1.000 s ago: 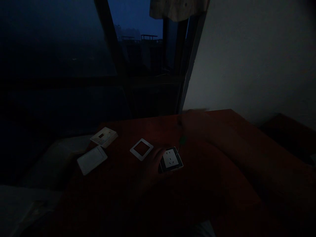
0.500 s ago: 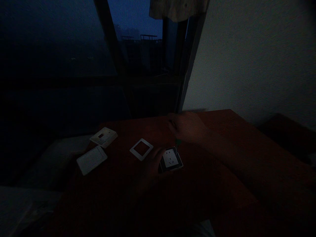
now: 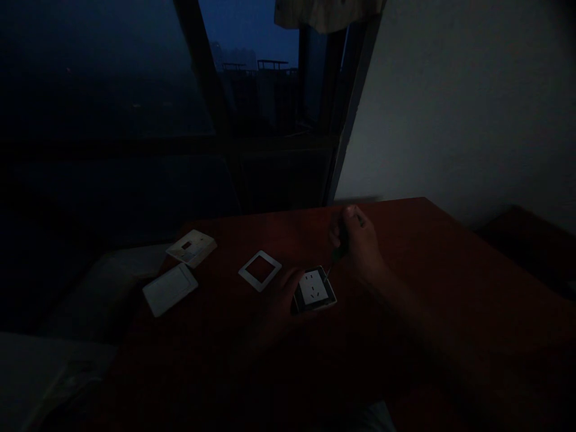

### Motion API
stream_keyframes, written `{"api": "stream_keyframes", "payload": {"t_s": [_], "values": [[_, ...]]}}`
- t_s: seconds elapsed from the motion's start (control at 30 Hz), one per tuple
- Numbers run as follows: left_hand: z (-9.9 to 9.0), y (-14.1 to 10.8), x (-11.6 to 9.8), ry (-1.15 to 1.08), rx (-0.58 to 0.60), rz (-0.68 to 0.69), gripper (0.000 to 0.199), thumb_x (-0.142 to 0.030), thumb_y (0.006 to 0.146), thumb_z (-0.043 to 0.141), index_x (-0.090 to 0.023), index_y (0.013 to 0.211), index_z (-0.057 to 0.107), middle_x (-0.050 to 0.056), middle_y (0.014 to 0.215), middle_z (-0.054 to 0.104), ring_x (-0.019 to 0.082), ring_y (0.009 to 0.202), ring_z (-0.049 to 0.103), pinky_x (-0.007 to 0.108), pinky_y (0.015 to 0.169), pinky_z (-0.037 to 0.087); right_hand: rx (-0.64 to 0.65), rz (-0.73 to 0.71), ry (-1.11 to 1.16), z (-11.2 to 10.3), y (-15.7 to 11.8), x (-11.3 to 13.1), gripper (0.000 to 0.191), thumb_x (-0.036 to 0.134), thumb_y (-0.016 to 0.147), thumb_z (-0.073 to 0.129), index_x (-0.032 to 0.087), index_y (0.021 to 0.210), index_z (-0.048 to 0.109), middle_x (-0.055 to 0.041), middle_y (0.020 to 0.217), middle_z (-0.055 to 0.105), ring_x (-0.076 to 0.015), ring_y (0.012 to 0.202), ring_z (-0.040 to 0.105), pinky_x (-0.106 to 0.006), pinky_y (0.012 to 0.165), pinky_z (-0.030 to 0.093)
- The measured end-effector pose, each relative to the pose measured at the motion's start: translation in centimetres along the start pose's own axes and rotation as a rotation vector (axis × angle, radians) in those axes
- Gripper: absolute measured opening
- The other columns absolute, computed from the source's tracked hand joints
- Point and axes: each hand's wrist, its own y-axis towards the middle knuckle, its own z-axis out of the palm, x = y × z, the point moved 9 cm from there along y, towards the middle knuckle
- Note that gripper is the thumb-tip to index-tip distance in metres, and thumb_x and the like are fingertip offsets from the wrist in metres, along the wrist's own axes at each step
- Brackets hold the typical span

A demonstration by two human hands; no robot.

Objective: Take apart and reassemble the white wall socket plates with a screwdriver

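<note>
A wall socket [image 3: 314, 287] with a white face and dark surround lies on the reddish-brown table [image 3: 405, 240]. My left hand [image 3: 283, 297] grips it from the left side, with the fingers along its edge. My right hand [image 3: 357, 240] is closed around the handle of a screwdriver [image 3: 335, 257], which looks dark green. Its thin shaft slants down to the right side of the socket, with the tip at the dark surround. Just left of my left hand lies a square white frame [image 3: 247, 273] with an open middle.
At the table's left edge lie a pale box-like plate [image 3: 200, 246] with a small rectangular hole and a flat white panel [image 3: 168, 291]. A dark window [image 3: 265, 144] stands behind the table, and a pale wall [image 3: 463, 120] rises at the right. The light is very dim.
My right hand has shifted right and turned on the screwdriver, so its thumb side now faces up. The screwdriver leans more to the right. My left hand still holds the socket.
</note>
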Motion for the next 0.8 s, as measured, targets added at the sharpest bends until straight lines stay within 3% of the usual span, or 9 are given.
{"api": "stream_keyframes", "payload": {"t_s": [0.07,0.17,0.27,0.4,0.47,0.53,0.63,0.7,0.8], "values": [[0.0,0.0,0.0,-0.001,-0.003,0.000,0.082,-0.043,0.071,0.075,-0.027,0.141,0.035,0.009,0.147,0.036,0.030,0.132,0.037,0.047,0.109,0.033,-0.009,-0.043,-0.069,-0.7,0.1,0.7,0.031,0.052,0.087,0.052,0.025,0.077,0.043,0.0069,0.057,0.052,-0.0102,0.046,0.051,-0.022,0.043,0.038],[0.1,-0.1,0.2,0.013,0.002,-0.004,0.083,-0.044,0.071,0.075,-0.026,0.141,0.034,0.009,0.147,0.035,0.031,0.133,0.037,0.047,0.109,0.033,0.078,-0.190,-0.391,-0.4,0.2,2.9,0.022,0.042,0.089,0.054,0.022,0.081,0.049,0.0038,0.062,0.058,-0.0114,0.053,0.056,-0.023,0.050,0.041],[0.2,-0.1,0.3,0.029,0.003,-0.013,0.082,-0.046,0.072,0.074,-0.025,0.141,0.035,0.010,0.148,0.034,0.032,0.133,0.036,0.048,0.109,0.034,0.331,-0.283,-0.615,2.0,-0.3,4.1,0.018,0.032,0.094,0.044,0.019,0.093,0.056,0.0004,0.072,0.062,-0.0117,0.064,0.060,-0.024,0.060,0.044],[0.1,0.0,0.0,0.017,-0.009,0.013,0.081,-0.050,0.074,0.071,-0.025,0.142,0.034,0.010,0.149,0.033,0.032,0.133,0.035,0.047,0.109,0.033,0.667,-0.236,-0.499,5.0,-1.5,4.5,0.027,0.024,0.096,0.035,0.019,0.121,0.045,-0.0030,0.092,0.067,-0.0129,0.081,0.064,-0.025,0.071,0.047],[0.1,0.0,0.1,0.019,-0.009,0.016,0.082,-0.051,0.074,0.071,-0.025,0.142,0.033,0.010,0.148,0.034,0.032,0.133,0.036,0.047,0.109,0.033,0.654,-0.256,-0.704,5.3,-1.4,4.7,0.027,0.027,0.095,0.036,0.018,0.117,0.048,-0.0058,0.095,0.068,-0.0158,0.082,0.065,-0.027,0.070,0.047],[0.2,0.0,0.1,0.026,0.001,0.021,0.082,-0.051,0.074,0.071,-0.026,0.142,0.033,0.009,0.147,0.035,0.032,0.132,0.037,0.047,0.109,0.034,0.526,-0.282,-1.103,4.7,-0.6,5.0,0.030,0.037,0.095,0.037,0.017,0.107,0.056,-0.0089,0.089,0.069,-0.0211,0.077,0.065,-0.030,0.064,0.045],[0.3,0.0,0.0,0.019,0.015,0.055,0.082,-0.051,0.074,0.071,-0.026,0.143,0.032,0.009,0.148,0.034,0.031,0.132,0.037,0.046,0.108,0.034,0.411,-0.277,-1.553,3.9,0.2,5.8,0.048,0.055,0.093,0.033,0.017,0.092,0.063,-0.0120,0.077,0.069,-0.0268,0.069,0.066,-0.032,0.057,0.041],[0.3,0.0,-0.1,0.014,0.008,0.065,0.083,-0.051,0.075,0.070,-0.026,0.143,0.031,0.009,0.147,0.035,0.031,0.132,0.037,0.046,0.107,0.035,0.492,-0.288,-1.604,4.1,0.2,6.0,0.051,0.057,0.093,0.032,0.018,0.088,0.064,-0.0120,0.077,0.070,-0.0270,0.069,0.066,-0.032,0.057,0.040],[0.3,0.0,0.0,0.029,0.005,0.052,0.084,-0.052,0.074,0.071,-0.026,0.143,0.031,0.010,0.147,0.034,0.032,0.133,0.036,0.047,0.108,0.034,0.692,-0.324,-1.530,4.5,-0.5,6.3,0.038,0.046,0.095,0.037,0.018,0.094,0.064,-0.0100,0.082,0.071,-0.0252,0.071,0.066,-0.032,0.059,0.042]]}}
